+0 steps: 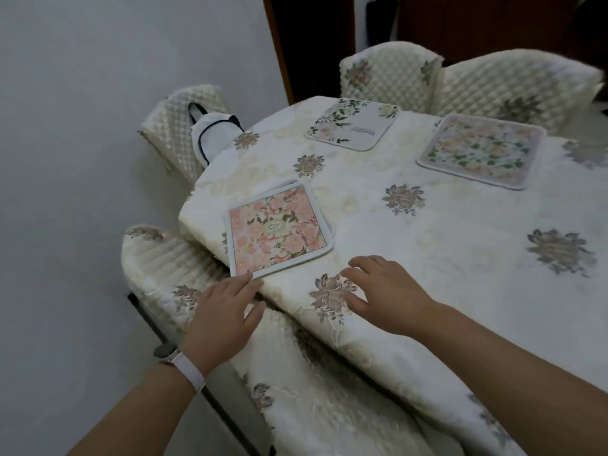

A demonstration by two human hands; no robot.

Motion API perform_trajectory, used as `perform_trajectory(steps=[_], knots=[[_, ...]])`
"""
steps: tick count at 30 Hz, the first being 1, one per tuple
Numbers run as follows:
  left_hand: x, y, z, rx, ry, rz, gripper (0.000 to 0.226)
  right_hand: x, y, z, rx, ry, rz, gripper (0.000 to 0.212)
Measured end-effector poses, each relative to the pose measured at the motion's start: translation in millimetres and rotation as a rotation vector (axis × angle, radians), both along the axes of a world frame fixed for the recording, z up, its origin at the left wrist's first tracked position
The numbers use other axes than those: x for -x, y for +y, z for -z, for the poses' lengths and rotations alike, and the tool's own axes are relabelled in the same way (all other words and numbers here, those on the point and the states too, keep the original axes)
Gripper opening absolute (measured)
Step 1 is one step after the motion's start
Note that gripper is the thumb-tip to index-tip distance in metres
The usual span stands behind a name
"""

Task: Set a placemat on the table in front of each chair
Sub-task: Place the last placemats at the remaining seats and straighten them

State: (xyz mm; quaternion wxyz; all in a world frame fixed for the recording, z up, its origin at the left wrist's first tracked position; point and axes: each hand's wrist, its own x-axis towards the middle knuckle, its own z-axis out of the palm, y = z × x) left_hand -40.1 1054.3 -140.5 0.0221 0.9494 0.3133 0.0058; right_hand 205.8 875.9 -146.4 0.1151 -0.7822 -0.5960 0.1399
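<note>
Left hand (227, 311): fingers relaxed, grasping nothing, fingertips at near corner of pink placemat (279, 230); contact unclear.
Right hand (385, 291): released, fingers spread, over desk (444, 258) edge, just right of pink placemat.
Pink placemat: flat on desk, before near chair (158, 258).
White placemat (353, 123): beyond pink placemat, before far chair (388, 70).
Green-flowered placemat (480, 151): beyond-right of pink placemat, before corner chair (519, 83).

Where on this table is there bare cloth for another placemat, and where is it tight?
Widest free patch: tablecloth right of the pink placemat, nearer than the pastel placemat, beyond the right hand. A narrower strip lies between pink placemat and white placemat. Crowded: the near-left corner, where the left hand meets the pink placemat.
</note>
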Motion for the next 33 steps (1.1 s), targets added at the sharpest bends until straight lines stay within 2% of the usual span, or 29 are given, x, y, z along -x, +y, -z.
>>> perform_trajectory(steps=[7, 9, 14, 17, 23, 29, 33], knots=[[-18.9, 96.1, 34.3, 0.063, 0.045, 0.263, 0.045, 24.4, 43.4, 29.3, 0.104, 0.043, 0.219, 0.057], [-21.6, 127.8, 36.7, 0.096, 0.03, 0.282, 0.046, 38.7, 63.0, 34.5, 0.133, 0.067, 0.273, 0.061], [-25.3, 198.0, 35.1, 0.163, -0.004, 0.309, 0.052, 73.1, 111.2, 32.3, 0.171, 0.063, 0.366, 0.046], [-25.2, 230.6, 32.1, 0.163, -0.024, 0.345, 0.053, 85.6, 132.4, 25.8, 0.185, 0.033, 0.382, 0.046], [-21.4, 253.1, 26.6, 0.211, -0.088, 0.306, 0.052, 92.4, 149.2, 13.5, 0.211, -0.073, 0.373, 0.047], [-14.7, 247.1, 24.3, 0.252, -0.085, 0.241, 0.055, 97.8, 146.5, 18.1, 0.185, -0.021, 0.379, 0.049], [-13.4, 250.8, 14.9, 0.202, -0.066, 0.226, 0.053, 98.8, 142.5, 27.7, 0.171, 0.027, 0.378, 0.049]])
